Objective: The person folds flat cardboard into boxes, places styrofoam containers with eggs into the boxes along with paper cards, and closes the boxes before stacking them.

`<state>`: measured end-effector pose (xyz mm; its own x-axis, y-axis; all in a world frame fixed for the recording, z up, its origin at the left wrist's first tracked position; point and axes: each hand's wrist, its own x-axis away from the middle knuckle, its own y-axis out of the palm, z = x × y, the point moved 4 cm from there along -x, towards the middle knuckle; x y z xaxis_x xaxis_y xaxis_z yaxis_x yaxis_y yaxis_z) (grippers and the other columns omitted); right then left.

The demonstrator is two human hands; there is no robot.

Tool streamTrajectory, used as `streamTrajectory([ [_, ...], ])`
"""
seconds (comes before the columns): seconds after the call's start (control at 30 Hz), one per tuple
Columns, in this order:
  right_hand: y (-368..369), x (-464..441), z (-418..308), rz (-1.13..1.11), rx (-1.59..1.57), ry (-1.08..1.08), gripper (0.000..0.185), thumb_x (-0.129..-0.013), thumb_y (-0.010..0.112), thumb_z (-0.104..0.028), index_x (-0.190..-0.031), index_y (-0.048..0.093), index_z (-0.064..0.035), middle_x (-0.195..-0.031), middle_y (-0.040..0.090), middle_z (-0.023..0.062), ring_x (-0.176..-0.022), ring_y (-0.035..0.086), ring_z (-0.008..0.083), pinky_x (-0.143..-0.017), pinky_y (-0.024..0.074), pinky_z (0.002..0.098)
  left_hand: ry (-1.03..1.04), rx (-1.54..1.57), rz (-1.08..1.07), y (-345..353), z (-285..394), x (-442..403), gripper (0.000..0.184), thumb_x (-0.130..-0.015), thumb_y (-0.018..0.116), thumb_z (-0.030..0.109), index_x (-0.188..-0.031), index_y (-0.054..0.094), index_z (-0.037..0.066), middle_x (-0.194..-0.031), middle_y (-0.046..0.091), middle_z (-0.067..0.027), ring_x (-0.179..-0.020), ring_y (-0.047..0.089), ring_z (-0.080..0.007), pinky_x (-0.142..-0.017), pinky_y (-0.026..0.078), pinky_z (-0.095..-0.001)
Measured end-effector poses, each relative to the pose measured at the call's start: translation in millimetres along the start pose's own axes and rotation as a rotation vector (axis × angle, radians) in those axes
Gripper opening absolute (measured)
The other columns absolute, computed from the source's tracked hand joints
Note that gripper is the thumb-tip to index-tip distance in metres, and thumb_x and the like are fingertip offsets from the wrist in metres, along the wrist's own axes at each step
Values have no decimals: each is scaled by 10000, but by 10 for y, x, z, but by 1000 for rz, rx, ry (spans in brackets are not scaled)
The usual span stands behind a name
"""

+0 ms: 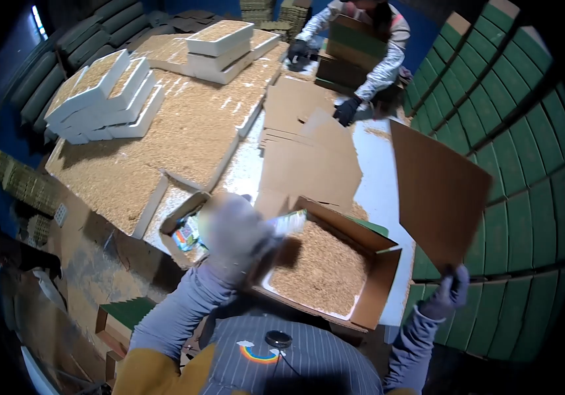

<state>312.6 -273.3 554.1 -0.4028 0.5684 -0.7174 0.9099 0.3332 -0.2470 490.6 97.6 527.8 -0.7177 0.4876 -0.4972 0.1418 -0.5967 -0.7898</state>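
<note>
The cardboard sheet (440,194) is pinched at its lower corner by the right hand's (448,295) fingers. A printed packet (291,222) is seen at the left hand (233,230), whose fingers are too blurred to tell. By appearance, the box (381,289) is already filled with shavings (322,270), its top uncovered. Past its upright walls, bare white table (376,178) gives some room; flat cardboard (308,158) is spread beyond, near a co-worker's hand (347,110)

Blue wall (424,26) behind; green boxes (513,158) stacked right; grey sacks (108,29) piled far left.
</note>
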Motion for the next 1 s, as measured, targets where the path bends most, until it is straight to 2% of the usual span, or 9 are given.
streamTrajectory([
  [0.1,303,112,-565,-471,198,-554,260,-739,651,-63,-999,639,-55,-938,616,95,-898,596,238,-735,499,331,42,-67,-327,140,236,-30,361,-813,703,296,-1081,555,105,-1181,482,-127,-1301,377,-373,-1141,198,-558],
  [0.2,425,463,-729,-1000,272,-918,194,-749,620,-142,-943,623,-142,-874,567,10,-876,580,213,-692,501,307,-109,-58,-34,-430,84,-193,267,-810,707,247,-1001,590,102,-1068,544,-108,-1176,477,-335,-1005,351,-498],
  [0.3,584,885,-617,-1583,284,-769,72,-807,574,-174,-871,601,-154,-883,602,9,-888,611,188,-685,513,310,153,89,-242,-363,559,-386,199,-806,697,246,-907,607,100,-998,565,-92,-1026,531,-301,-896,397,-431],
  [0.43,796,1089,-377,-1823,443,-638,129,-896,547,-243,-899,627,-142,-884,642,28,-883,641,208,-713,521,368,450,-360,-657,725,705,-128,125,-844,586,207,-848,693,142,-892,640,-56,-960,588,-267,-858,400,-398],
  [0.7,297,294,193,-774,205,263,323,-878,651,-221,-1188,615,-136,-980,641,63,-899,632,142,-776,533,277,438,-393,-1069,1158,489,-93,171,-817,576,147,-858,742,136,-874,713,-73,-921,652,-260,-794,430,-393],
  [0.77,228,676,712,-655,-520,1179,495,-873,675,-184,-1334,507,-122,-1029,617,50,-917,610,119,-768,523,243,633,-390,-1017,980,569,-46,161,-824,633,180,-944,717,114,-944,700,-80,-948,644,-235,-782,457,-367],
  [0.8,235,872,782,-658,-645,1388,622,-870,691,-188,-1410,400,-83,-1119,591,66,-965,609,153,-825,540,301,524,-17,-807,629,650,-214,187,-825,653,196,-975,699,94,-965,691,-85,-955,641,-248,-813,462,-371],
  [0.9,416,1051,541,-1003,-653,664,643,-858,716,-233,-1391,408,-48,-1170,589,87,-1024,602,187,-894,524,345,-264,611,-279,-1,37,-433,481,-879,664,269,-1270,539,17,-1260,570,-147,-1173,550,-258,-1019,421,-391],
  [1.0,647,1244,505,-890,-944,1483,667,-837,741,-245,-1385,416,-48,-1228,581,91,-1079,591,200,-955,486,332,-762,983,-979,694,-686,159,950,-883,593,554,-1524,102,52,-1502,302,-258,-1357,376,-316,-1098,350,-408],
])
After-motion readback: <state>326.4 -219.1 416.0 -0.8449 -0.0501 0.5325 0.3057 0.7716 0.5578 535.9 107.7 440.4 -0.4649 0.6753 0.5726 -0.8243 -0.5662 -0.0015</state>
